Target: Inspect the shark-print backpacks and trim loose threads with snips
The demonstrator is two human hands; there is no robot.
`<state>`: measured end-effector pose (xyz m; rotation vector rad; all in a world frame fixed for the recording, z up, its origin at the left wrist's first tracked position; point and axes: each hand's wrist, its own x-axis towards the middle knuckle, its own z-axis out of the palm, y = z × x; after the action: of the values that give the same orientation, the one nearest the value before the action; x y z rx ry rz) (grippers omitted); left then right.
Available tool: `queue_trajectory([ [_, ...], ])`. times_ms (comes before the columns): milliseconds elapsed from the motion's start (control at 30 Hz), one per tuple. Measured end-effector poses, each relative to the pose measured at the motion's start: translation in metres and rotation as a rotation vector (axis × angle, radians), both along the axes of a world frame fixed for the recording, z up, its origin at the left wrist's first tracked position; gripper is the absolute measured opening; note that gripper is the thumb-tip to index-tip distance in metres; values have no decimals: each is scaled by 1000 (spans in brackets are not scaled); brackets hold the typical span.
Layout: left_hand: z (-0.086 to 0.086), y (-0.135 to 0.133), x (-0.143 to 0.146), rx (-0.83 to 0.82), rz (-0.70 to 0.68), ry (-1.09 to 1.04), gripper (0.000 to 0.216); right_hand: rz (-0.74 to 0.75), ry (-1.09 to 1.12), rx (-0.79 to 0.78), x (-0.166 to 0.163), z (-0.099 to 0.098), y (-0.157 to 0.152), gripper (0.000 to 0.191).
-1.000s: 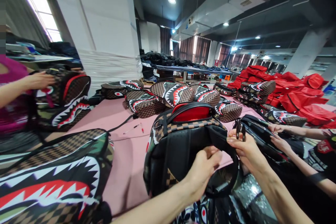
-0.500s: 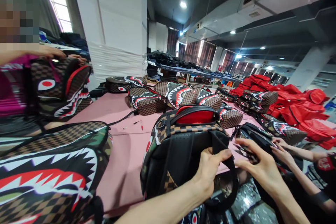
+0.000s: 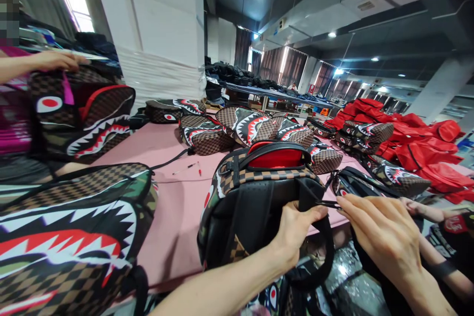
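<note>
A backpack [image 3: 255, 207] with a black back panel, checked trim and a red-lined open top stands upright on the pink table. With thumb and fingers, my left hand [image 3: 292, 229] grips its black shoulder strap [image 3: 329, 252] at the right side. My right hand [image 3: 385, 232] is closed around a thin dark pointed tool [image 3: 328, 203], whose tip reaches the strap by my left thumb. Most of the tool is hidden in the fingers, so its exact kind is unclear.
A shark-mouth backpack [image 3: 74, 227] lies at the left front. Several more [image 3: 248, 126] sit across the table's back. Pens [image 3: 192, 168] lie on the pink table [image 3: 174, 207]. Red bags [image 3: 418, 148] pile up at right. One co-worker's hand [image 3: 55, 61] handles a bag at left; another person [image 3: 448, 237] is at right.
My right hand has turned and its fingers have closed; the dark tool now shows, pointing at the strap. My left hand keeps its grip. The left co-worker's bag has tipped wider open.
</note>
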<state>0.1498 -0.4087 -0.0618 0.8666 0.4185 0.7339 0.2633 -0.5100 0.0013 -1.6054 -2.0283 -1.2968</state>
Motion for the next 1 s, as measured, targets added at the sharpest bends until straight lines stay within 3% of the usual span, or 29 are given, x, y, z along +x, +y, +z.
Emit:
queue_trajectory([
  [300, 2, -1, -3, 13, -24, -19, 28, 106, 126, -59, 4, 7, 6, 18],
  [567, 0, -1, -3, 39, -47, -49, 30, 82, 22, -74, -2, 6, 8, 22],
  [767, 1, -1, -2, 24, -28, -12, 22, 79, 121, -26, 1, 4, 3, 20],
  [1000, 6, -1, -2, -6, -21, -18, 26, 50, 30, -37, -6, 5, 4, 22],
])
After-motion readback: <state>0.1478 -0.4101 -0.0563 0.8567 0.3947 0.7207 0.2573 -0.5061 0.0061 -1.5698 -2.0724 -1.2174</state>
